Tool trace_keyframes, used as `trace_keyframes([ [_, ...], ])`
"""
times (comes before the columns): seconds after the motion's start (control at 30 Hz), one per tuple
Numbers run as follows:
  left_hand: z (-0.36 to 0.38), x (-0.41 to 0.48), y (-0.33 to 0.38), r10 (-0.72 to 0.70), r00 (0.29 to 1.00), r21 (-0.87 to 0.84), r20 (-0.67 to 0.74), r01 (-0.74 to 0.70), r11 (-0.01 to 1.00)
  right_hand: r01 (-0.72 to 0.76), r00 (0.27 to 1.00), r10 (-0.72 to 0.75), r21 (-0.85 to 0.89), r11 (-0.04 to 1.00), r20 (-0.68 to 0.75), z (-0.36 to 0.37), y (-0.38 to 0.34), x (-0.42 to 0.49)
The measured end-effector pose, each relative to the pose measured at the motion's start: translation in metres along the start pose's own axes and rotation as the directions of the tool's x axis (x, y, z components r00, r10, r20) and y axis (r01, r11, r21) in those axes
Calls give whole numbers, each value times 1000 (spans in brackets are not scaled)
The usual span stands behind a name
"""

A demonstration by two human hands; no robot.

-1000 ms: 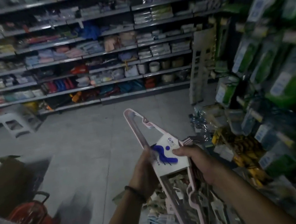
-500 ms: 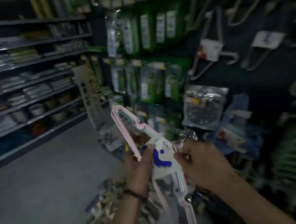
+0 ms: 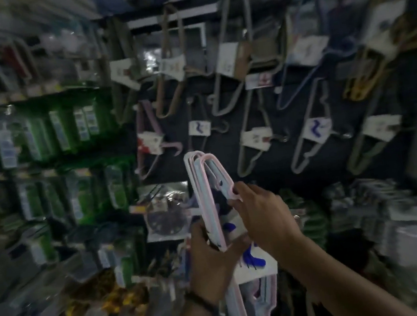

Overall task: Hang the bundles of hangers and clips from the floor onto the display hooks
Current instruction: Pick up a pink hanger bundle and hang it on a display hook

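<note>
**Shop aisle, dark display wall: hanger bundle in hand, not yet hung**

The setting is a dimly lit shop aisle facing a dark display wall (image 3: pixel 226 139). The picture is heavily blurred.

The hanger bundle (image 3: pixel 201 184), a stack of pink and pale blue plastic hangers, is held upright in front of the lower part of that wall. A white label card (image 3: pixel 256 267) with a blue mark wraps its middle. Its rounded end points up, and its lower end runs down out of view.

The left hand (image 3: pixel 210 261) has its fingers curled round the bundle's left rail, just above the card. The right hand (image 3: pixel 262 214) has its fingers closed in a pinch on the upper right arm of the bundle.

Handling, as a judgement:
- **Weight and stiffness:** the bundle looks light and stiff.
- **Slipping:** the smooth plastic could let the stacked hangers slide against each other.
- **The card:** it looks like the only thing binding the stack and may tear, so it should not carry the load.
- **Best hold:** the rails near the card, which leaves the upper loop free to go over a hook.

Other hanger bundles (image 3: pixel 313 136) already hang in rows across the wall, and green packets (image 3: pixel 65 129) hang to the left. The display hooks are too blurred to pick out, so I cannot tell which one is free.
</note>
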State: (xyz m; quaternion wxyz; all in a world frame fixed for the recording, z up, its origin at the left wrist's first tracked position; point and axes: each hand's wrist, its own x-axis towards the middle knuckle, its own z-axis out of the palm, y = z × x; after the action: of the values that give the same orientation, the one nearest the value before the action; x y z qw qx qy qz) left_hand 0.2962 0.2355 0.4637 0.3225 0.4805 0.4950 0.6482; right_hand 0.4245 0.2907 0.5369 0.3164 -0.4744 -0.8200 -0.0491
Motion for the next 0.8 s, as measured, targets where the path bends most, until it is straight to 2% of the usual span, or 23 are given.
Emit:
trace_keyframes([
  [0.1, 68, 15, 16, -37, 993, -145, 109, 53, 988, -3, 1000, 3, -68, 998, 4, -25, 79, -2],
  [0.23, 143, 48, 24, -80, 967, -189, 243, 128, 974, 6, 997, 6, -148, 989, 83, -55, 166, 1],
  [0.33, 192, 61, 26, -81, 959, -144, 273, 124, 982, -81, 989, 89, -79, 994, 116, -81, 210, -1],
  [0.43, 224, 74, 31, -76, 967, -96, 243, 102, 990, -188, 979, 187, -4, 982, 83, -109, 246, -1],
  [0.6, 228, 120, 23, 111, 989, 57, 99, -117, 991, -270, 961, 269, -2, 963, 69, -132, 288, 9],
  [0.73, 213, 171, 35, 279, 938, 126, 206, -308, 943, -228, 973, 232, -148, 962, 10, -128, 307, 34],
  [0.8, 207, 182, 45, 378, 877, 269, 296, -456, 848, -232, 969, 243, -191, 954, 39, -132, 310, 46],
])
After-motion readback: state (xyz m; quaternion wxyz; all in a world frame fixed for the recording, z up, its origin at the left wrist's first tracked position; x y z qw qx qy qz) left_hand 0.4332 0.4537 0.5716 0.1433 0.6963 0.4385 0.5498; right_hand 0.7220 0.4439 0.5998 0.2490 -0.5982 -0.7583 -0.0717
